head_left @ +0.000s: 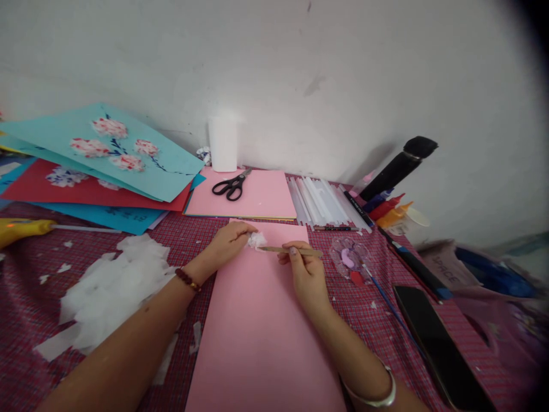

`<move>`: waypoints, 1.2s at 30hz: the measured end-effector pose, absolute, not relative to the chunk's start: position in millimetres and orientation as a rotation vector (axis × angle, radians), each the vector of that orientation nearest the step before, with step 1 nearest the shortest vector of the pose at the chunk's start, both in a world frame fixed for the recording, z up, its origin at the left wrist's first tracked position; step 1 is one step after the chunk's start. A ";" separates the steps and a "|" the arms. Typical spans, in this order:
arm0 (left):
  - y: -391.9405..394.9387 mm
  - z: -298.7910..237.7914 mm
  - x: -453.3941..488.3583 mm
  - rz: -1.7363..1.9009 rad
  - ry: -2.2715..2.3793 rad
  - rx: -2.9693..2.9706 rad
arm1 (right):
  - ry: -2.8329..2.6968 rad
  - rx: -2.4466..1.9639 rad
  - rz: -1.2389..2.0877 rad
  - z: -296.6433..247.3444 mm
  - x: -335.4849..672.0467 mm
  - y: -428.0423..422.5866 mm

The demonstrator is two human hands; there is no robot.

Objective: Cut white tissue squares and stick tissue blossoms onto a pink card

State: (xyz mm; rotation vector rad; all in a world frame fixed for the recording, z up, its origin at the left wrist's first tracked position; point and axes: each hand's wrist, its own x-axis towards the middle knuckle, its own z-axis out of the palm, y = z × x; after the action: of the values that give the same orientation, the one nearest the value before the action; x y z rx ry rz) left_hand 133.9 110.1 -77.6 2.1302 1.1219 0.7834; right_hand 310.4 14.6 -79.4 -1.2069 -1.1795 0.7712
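A long sheet of pink card (pixel 257 332) lies in front of me on the checked cloth. Near its far end sits a small crumpled tuft of white tissue paper (pixel 257 240). My left hand (pixel 227 245) rests on the card from the left, its closed fingertips against the edge of the tuft. In my right hand (pixel 306 274) a flat wooden stick (pixel 274 249) is pinched between thumb and fingers. The stick's narrow tip touches the near side of the tuft. The undersides of my left fingers are hidden.
Left are loose tissue pieces (pixel 115 292), a yellow glue gun (pixel 26 230) and flower-decorated cards (pixel 128 154). Scissors (pixel 231 186) lie on pink card behind. To the right are glue sticks (pixel 321 200), a paint palette (pixel 350 260), a paintbrush (pixel 386 297) and a phone (pixel 441 349).
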 end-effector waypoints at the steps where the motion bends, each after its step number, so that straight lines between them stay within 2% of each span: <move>1: 110.5 -78.2 133.7 0.777 1.114 2.132 | -1.172 -1.209 0.761 -79.6 310.7 14.9; 36: 113.7 -84.1 133.0 0.798 1.084 2.126 | -1.116 -1.202 0.777 -78.5 313.4 14.6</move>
State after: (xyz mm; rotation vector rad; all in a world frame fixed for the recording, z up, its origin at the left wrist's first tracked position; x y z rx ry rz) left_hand 133.0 113.7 -84.1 2.1264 1.0842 0.7981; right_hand 313.4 14.6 -78.5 -1.2016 -1.1162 0.7772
